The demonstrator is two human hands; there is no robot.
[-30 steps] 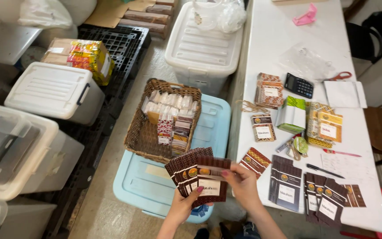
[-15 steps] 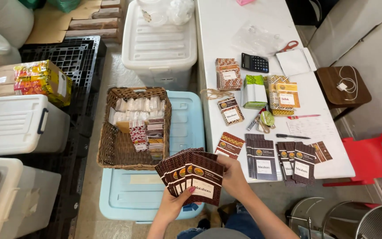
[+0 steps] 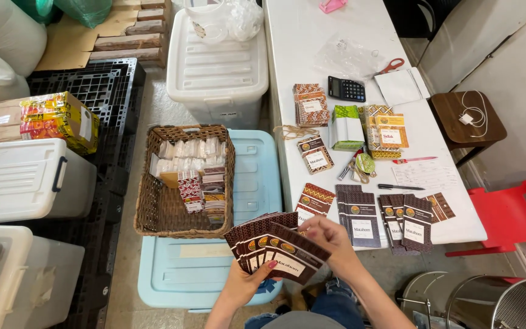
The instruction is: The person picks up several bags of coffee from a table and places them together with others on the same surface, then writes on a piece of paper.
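My left hand (image 3: 246,283) holds a fanned stack of dark brown flat packets (image 3: 275,247) with round gold emblems and white labels. My right hand (image 3: 330,239) grips the right end of the same fan, fingers pinching the front packets. The fan hovers over the near corner of a light blue storage bin lid (image 3: 196,268), just left of the white table (image 3: 312,36). More brown packets (image 3: 360,216) lie in rows on the table's near edge, close to my right hand.
A wicker basket (image 3: 153,213) with wrapped bars sits on the blue lid. On the table are patterned boxes (image 3: 312,103), a calculator (image 3: 346,89), scissors (image 3: 389,66), a pen (image 3: 400,187). White bins (image 3: 217,61), a black pallet (image 3: 101,85), a red chair (image 3: 512,213) and metal drum (image 3: 494,301) surround.
The view has shifted, so the table and bins sit further left in frame. Both hands keep hold of the fan of packets, with the right hand now over its right end.
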